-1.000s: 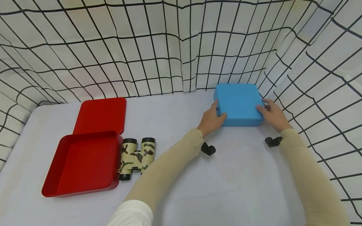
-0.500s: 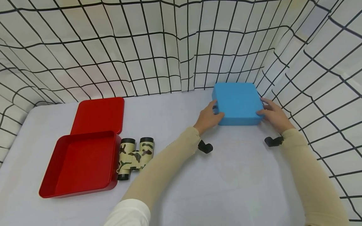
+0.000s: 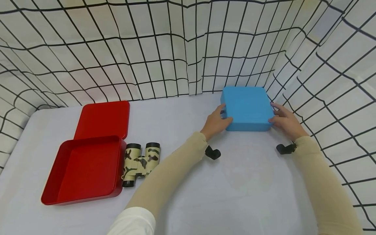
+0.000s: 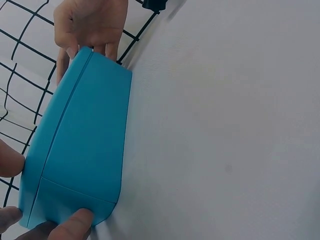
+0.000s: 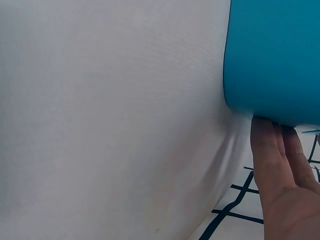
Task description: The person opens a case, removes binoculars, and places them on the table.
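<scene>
As cupped left hand (image 3: 216,123) and right hand (image 3: 287,123) grip blue box (image 3: 248,106); sleeve (image 3: 168,176) overlaps binoculars (image 3: 140,165)

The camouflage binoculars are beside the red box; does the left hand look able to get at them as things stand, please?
Probably yes, if the left hand first leaves the blue lidded box it holds: nothing visible lies on the camouflage binoculars, though the left sleeve hides part of them from view.
</scene>
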A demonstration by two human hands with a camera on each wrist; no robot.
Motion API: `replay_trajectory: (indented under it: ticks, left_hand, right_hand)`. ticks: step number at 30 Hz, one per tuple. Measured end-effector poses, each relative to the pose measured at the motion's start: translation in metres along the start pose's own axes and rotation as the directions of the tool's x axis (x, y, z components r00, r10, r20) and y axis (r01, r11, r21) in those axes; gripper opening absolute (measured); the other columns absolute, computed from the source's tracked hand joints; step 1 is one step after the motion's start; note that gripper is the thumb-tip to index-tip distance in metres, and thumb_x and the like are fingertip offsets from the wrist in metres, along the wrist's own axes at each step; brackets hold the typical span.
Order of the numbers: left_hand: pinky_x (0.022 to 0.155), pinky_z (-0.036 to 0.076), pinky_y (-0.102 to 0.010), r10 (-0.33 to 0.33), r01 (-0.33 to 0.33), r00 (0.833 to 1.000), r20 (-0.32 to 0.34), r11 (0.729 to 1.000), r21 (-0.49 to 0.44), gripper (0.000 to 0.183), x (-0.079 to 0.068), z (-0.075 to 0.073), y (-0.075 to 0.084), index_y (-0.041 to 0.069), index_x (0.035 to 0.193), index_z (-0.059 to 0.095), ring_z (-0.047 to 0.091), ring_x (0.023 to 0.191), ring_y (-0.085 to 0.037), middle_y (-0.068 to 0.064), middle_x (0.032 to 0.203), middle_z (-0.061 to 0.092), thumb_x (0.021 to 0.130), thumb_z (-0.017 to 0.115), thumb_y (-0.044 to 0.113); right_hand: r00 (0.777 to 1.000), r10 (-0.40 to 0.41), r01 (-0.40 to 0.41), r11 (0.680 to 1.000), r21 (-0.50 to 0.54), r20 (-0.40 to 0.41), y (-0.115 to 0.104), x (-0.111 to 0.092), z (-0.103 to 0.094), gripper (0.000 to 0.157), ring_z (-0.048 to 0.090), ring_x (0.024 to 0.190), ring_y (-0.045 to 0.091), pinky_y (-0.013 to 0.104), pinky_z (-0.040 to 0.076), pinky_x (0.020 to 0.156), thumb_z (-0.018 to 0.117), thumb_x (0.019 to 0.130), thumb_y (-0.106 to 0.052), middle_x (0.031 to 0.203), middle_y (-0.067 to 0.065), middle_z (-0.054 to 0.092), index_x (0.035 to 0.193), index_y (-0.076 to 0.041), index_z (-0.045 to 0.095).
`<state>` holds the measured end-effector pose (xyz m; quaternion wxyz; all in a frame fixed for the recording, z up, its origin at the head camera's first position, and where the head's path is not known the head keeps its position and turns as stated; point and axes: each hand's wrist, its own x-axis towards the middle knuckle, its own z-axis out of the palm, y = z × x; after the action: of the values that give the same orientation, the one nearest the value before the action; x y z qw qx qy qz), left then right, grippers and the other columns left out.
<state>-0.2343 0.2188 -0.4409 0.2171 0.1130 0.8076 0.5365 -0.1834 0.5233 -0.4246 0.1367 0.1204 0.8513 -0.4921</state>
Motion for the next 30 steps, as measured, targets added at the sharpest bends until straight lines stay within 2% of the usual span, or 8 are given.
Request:
replay_trajectory:
  ticks: [8,18,30]
  left_hand:
    - [0.116,0.048,-0.049,0.0,0.0,1.0,-0.006,1.0,0.014,0.077,-0.002,-0.001,0.0,0.022,0.165,0.024,0.05,0.147,-0.031,-0.009,0.166,0.041,0.097,0.057,0.033]
    - [0.113,0.05,-0.05,0.01,-0.01,1.0,-0.013,1.0,0.024,0.076,-0.008,-0.003,0.0,0.02,0.165,0.024,0.053,0.144,-0.033,-0.012,0.165,0.042,0.097,0.057,0.032]
    - [0.114,0.049,-0.049,0.01,-0.01,1.0,-0.006,0.999,0.042,0.078,-0.016,-0.004,-0.003,0.018,0.165,0.022,0.053,0.144,-0.032,-0.014,0.165,0.041,0.098,0.057,0.03]
  right_hand:
    - [1.0,-0.014,0.013,1.0,0.028,0.017,-0.001,-0.002,0.001,0.082,0.025,0.158,0.044,0.058,0.03,0.126,0.058,0.102,-0.02,0.174,0.021,0.009,0.168,-0.03,0.01]
    - [0.999,-0.025,0.023,0.998,0.057,0.033,-0.003,-0.004,0.004,0.081,0.023,0.158,0.047,0.062,0.026,0.127,0.049,0.101,-0.01,0.174,0.022,0.008,0.168,-0.029,0.007]
    - [0.996,-0.021,0.014,0.996,0.085,0.082,-0.002,-0.01,0.006,0.079,0.025,0.158,0.044,0.053,0.03,0.127,0.044,0.103,-0.005,0.174,0.022,0.009,0.168,-0.029,0.006]
